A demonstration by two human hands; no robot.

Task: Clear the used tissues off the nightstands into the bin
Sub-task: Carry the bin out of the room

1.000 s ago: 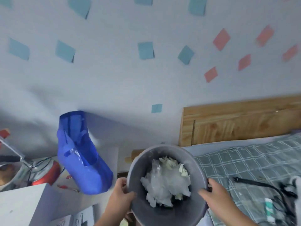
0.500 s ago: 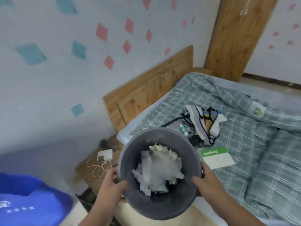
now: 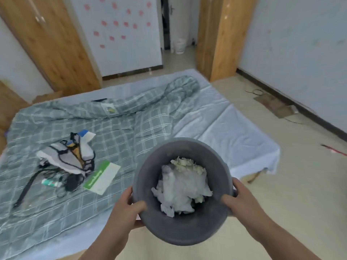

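Clearly much is done: my left hand and right hand each curl round the rim of the grey bin, held beside the bed, crumpled tissues heaped inside. No nightstand shows, so what remains I cannot tell.

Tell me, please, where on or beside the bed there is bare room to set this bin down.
The white sheet between the rumpled quilt and the bed's right edge is bare, as is the floor right of the bed. The quilt's left part is crowded: a booklet, a tube and straps.
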